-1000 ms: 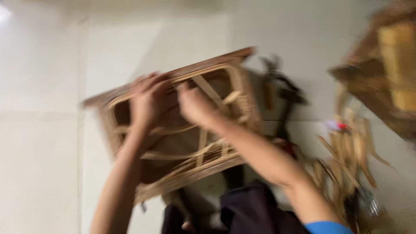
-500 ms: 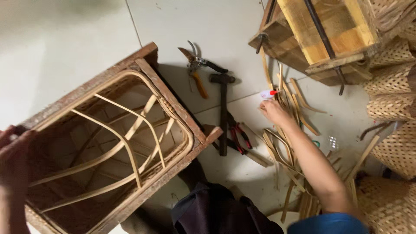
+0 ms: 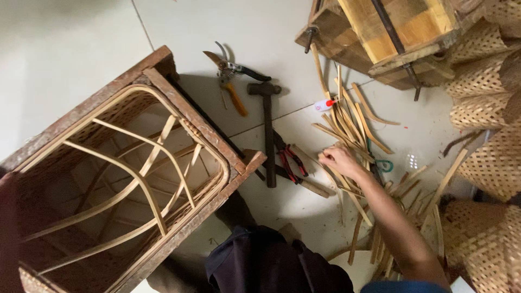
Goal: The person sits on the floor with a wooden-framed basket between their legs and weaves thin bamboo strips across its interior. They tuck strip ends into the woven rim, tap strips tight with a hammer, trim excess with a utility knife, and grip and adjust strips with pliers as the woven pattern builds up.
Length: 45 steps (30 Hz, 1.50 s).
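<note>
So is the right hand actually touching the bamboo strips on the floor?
Touching. The head view shows the right hand with fingers resting directly on the pile of bamboo strips, with no gap visible.

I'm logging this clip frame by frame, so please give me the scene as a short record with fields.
setting: pale tiled floor, seen from above
right hand: reaching into loose pale bamboo strips, fingers on them
left hand: at the picture's left edge, blurred, against the rectangular brown wooden frame with bent bamboo ribs
tools between: dark-headed hammer, orange-handled pruning shears, red-handled pliers
right side: woven bamboo baskets
</note>
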### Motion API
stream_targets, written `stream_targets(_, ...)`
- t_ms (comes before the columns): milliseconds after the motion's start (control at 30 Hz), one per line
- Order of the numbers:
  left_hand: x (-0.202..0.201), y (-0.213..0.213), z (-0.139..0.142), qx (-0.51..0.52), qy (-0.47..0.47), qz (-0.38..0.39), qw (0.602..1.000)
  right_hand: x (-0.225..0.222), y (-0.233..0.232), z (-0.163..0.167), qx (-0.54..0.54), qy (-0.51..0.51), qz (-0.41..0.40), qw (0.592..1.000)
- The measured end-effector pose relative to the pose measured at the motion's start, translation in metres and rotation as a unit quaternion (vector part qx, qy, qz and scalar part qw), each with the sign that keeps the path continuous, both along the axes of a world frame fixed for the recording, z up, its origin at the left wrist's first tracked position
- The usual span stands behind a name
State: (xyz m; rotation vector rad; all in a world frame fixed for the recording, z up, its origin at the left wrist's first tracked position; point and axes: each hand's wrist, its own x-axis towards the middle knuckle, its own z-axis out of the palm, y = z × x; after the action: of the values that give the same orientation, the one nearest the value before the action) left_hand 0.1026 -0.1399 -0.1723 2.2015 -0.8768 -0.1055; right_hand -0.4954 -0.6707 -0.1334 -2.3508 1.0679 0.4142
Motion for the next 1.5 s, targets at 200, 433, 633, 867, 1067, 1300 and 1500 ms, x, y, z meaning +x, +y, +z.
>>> stream_targets(200,0.001,-0.019,0.035,0.007,-0.078,0.046,0.996,0.153,0.012,0.105,-0.269,-0.325,0.123,0.898)
stream_targets(433,-0.004,-0.042,0.06,-0.007,-0.173,0.039,0.984,0.319,0.08,0.16,-0.048,-0.217,0.118,0.968)
stream_targets(633,-0.003,-0.035,0.061,-0.009,-0.177,0.021,0.984,0.201,0.027,0.072,0.107,-0.204,0.114,0.966)
stream_targets(867,-0.013,-0.04,0.07,-0.022,-0.169,0.036,0.985,0.036,-0.003,-0.019,-0.369,0.053,0.128,0.919)
stream_targets(1067,0.0,-0.056,0.073,-0.003,-0.216,0.041,0.976,0.108,-0.018,-0.002,-0.35,-0.167,0.105,0.916)
stream_targets(1300,0.007,-0.066,0.076,0.02,-0.191,0.075,0.979,0.312,0.065,0.131,-0.165,-0.478,0.164,0.847)
stream_targets(1500,0.009,-0.073,0.083,0.035,-0.183,0.099,0.977,0.505,0.259,0.113,0.318,-0.575,0.095,0.748)
